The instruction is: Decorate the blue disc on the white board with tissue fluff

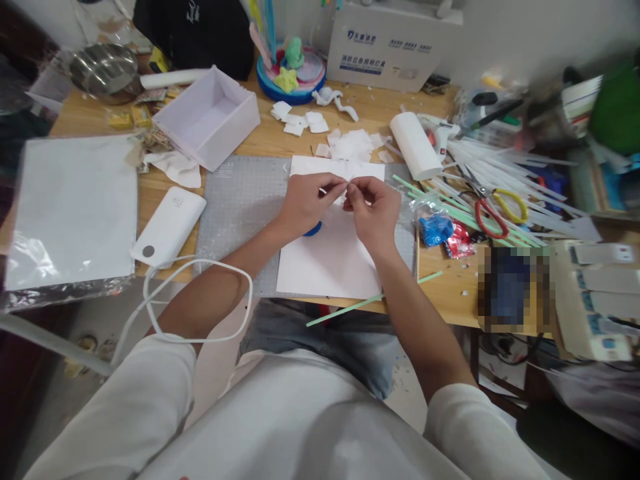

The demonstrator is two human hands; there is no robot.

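Note:
My left hand and my right hand meet above a white sheet of paper, fingertips pinched close together. Something small and pale shows between them, too small to name. A blue round thing lies on the sheet beneath my left hand, partly covered by it. The sheet rests on a grey cutting mat. Small white scraps lie just beyond my fingers. A thin green strip crosses the table's front edge under my right forearm.
At left are a white power bank with a looped cable, a plastic-wrapped sheet pack and an open box. To the right lie a white roll, a glue gun, scissors and many strips. A decorated blue-rimmed dish stands behind.

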